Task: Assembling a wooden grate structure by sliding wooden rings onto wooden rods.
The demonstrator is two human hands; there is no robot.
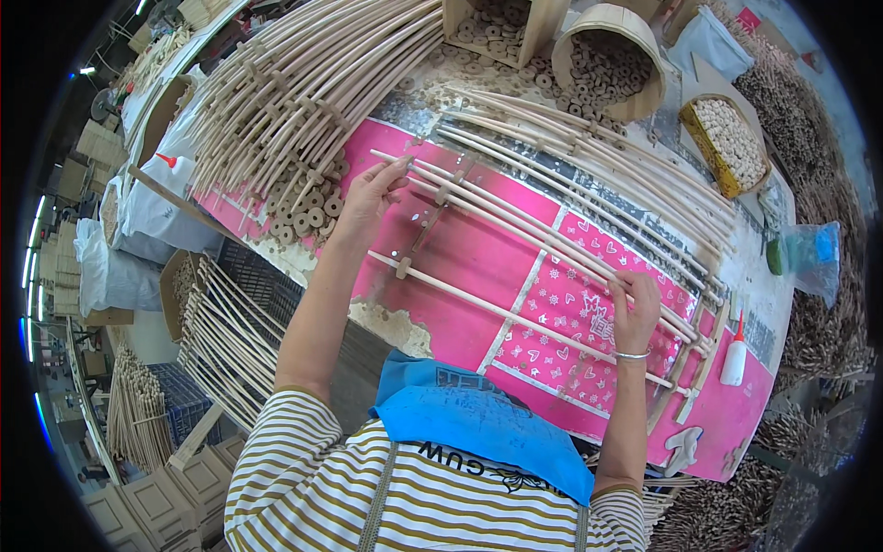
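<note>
Long pale wooden rods lie side by side across a pink board before me. At their left end my left hand is closed, pinching a rod near its tip. My right hand, a bracelet at its wrist, is closed on a rod further right, thumb and fingers together. A separate wooden rod runs nearer to me, under my right forearm, with a small wooden ring near its left end. Wooden crosspieces meet the rods' right ends.
Rods with rings are heaped at the far left beside loose wooden rings. A round wooden tub of rings lies tipped at the back. A yellow box holds pale beads. A glue bottle with a red tip stands right.
</note>
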